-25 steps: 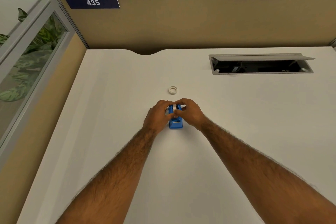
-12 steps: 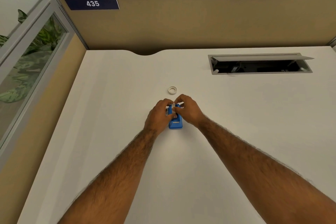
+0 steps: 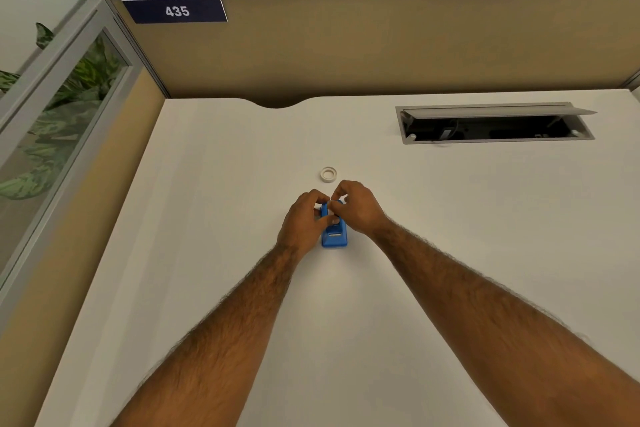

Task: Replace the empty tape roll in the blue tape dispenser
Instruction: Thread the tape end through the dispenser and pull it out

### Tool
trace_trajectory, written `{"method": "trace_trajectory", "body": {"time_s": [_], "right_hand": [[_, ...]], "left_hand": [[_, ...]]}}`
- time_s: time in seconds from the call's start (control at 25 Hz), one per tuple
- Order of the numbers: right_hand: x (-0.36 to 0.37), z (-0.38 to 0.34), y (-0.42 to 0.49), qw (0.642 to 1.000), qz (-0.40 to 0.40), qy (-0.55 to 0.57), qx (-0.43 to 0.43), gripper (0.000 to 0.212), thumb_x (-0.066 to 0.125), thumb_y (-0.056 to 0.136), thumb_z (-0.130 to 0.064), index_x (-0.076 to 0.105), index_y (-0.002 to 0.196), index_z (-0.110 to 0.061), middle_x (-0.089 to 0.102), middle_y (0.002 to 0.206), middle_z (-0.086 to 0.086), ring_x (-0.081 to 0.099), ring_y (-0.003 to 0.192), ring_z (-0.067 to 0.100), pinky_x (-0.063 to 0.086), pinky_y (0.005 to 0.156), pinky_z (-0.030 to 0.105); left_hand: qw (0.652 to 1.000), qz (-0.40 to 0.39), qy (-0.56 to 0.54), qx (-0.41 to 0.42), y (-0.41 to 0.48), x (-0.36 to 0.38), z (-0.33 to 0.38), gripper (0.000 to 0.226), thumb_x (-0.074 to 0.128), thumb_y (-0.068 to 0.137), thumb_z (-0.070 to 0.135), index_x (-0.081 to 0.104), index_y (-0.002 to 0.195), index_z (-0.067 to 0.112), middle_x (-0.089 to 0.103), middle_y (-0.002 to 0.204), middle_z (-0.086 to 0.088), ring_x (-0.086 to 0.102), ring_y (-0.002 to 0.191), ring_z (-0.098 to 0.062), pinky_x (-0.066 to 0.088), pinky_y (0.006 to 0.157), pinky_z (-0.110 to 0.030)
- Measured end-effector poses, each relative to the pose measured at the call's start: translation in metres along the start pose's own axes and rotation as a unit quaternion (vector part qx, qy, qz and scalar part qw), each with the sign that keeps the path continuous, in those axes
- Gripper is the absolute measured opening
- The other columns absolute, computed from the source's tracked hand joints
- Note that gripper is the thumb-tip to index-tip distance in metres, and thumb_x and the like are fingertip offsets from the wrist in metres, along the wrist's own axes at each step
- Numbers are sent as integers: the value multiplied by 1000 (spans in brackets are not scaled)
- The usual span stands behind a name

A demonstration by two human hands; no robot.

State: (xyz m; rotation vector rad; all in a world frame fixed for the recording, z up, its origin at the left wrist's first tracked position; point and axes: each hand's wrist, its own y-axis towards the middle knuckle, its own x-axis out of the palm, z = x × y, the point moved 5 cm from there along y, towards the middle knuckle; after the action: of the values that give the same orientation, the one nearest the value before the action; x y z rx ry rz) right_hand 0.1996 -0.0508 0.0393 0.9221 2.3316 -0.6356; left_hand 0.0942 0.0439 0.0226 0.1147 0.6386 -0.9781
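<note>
**Working at the far end of the dispenser**

Standing beside the desk (image 3: pixel 214 253), I saw both hands meet over the blue tape dispenser (image 3: pixel 334 236), which lay on the white surface directly in front of the person. Its long axis ran away from the person, with the low near end uncovered and the far end hidden under the fingers. The left hand (image 3: pixel 303 222) was curled around the left side of the body, thumb against it, holding it steady. The right hand (image 3: pixel 358 210) came from the other side, its fingertips (image 3: pixel 337 199) pinched together above the far end. What they pinched I could not tell; it was too small. A small white ring (image 3: pixel 328 174), probably a tape roll or core, lay just beyond the hands, untouched. I judged the right hand nearer to it.
</note>
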Motion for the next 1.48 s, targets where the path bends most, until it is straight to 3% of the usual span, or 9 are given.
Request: {"method": "trace_trajectory", "body": {"time_s": [0.2,0.4,0.56,0.76,0.96,1.16,1.48], "right_hand": [[1,4,-1,1000,4,4,12,7,67,88,-24,61,90,-20,61,110,2,56,94,16,44,75,26],[4,6,-7,999,21,29,21,10,69,86,-23,60,88,-22,59,102,-3,55,91,14,39,67,19],[1,0,-3,999,34,17,18,10,68,86,-25,62,86,-16,62,101,1,57,91,15,39,66,20],[1,0,-1,998,34,30,38,11,68,87,-25,63,87,-15,63,97,0,57,90,15,39,67,21],[3,5,-11,998,42,41,31,6,69,84,-18,64,87,-17,63,98,0,57,89,15,39,63,16],[-1,3,-10,997,51,38,38,12,69,86,-23,65,84,-12,63,91,0,58,87,16,43,72,24],[-4,6,-11,988,29,119,94,21,69,86,-18,56,71,-11,59,72,4,50,63,14,42,54,25]], "left_hand": [[999,-19,-43,-14,1,-1,-5,39,77,84,26,60,118,22,65,120,4,67,94,-10,45,70,-9],[998,-20,-55,-19,0,1,-7,39,74,87,23,60,124,18,65,126,-2,67,103,-16,48,79,-14],[999,-17,-45,-17,-1,0,-5,37,77,84,20,60,117,21,66,121,0,66,91,-10,45,70,-8],[999,-20,-33,-16,-1,2,-7,44,78,84,21,58,122,22,64,126,0,64,95,-11,45,76,-13],[999,-12,-42,-5,-2,1,-9,48,75,86,24,59,130,18,61,131,0,65,94,-8,47,75,-10],[1000,3,-24,0,-4,3,-8,45,77,84,17,59,125,21,59,130,2,64,89,-7,48,73,-10],[1000,-5,-17,-1,-5,7,-9,51,79,82,22,57,127,22,58,131,3,61,102,-12,50,83,-22]]}}
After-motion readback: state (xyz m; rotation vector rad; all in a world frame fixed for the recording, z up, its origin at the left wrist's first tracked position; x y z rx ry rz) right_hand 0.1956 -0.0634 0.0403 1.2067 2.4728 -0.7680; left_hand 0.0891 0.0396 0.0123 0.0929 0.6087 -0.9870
